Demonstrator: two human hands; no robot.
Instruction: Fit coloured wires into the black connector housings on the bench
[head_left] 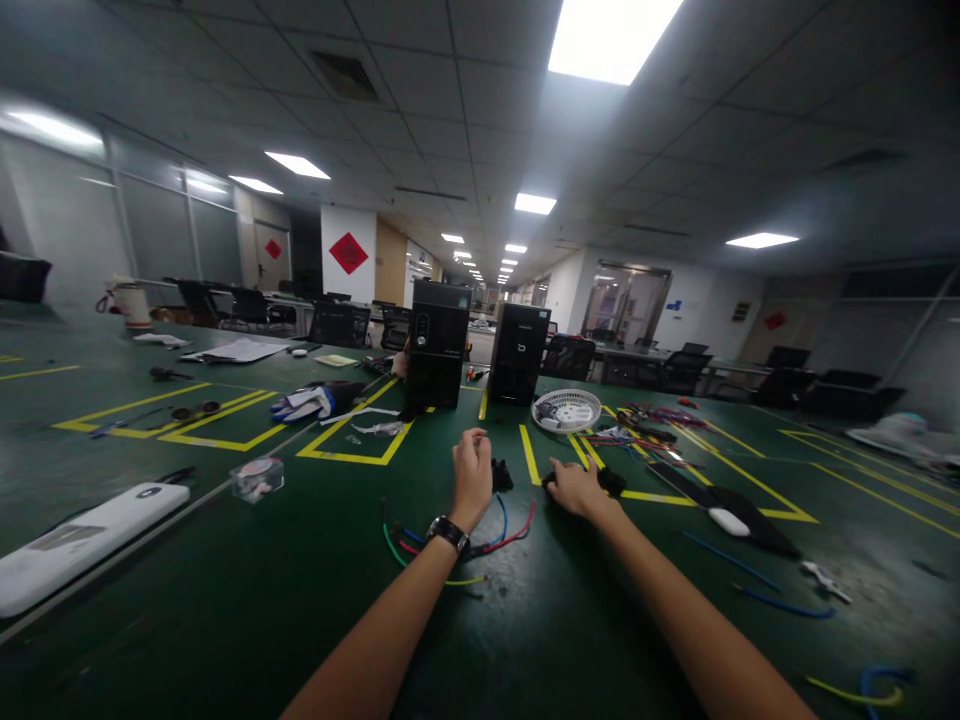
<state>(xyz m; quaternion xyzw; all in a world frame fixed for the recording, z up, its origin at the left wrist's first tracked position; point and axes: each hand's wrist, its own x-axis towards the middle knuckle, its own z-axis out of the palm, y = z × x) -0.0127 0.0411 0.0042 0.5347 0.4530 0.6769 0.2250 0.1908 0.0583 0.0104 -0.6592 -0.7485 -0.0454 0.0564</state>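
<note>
My left hand [472, 475], with a dark watch on the wrist, is curled closed above the green table. A small black piece [502, 475] sits right beside its fingers; whether they hold anything is hidden. My right hand [576, 488] reaches down over a dark, soft-looking bundle [611, 482], its fingers bent onto it, with black showing on both sides. Below my left wrist lie short loose wires: a red wire [517, 537], a blue wire [503, 515] and a green-yellow wire [391, 540].
Two black computer towers, one left [437, 345] and one right [517, 353], stand ahead. A white round basket [566, 411] and tangled wires [645, 425] are right of them. Gloves [315, 400], a clear small box [258, 480] and a white device [82, 545] lie left.
</note>
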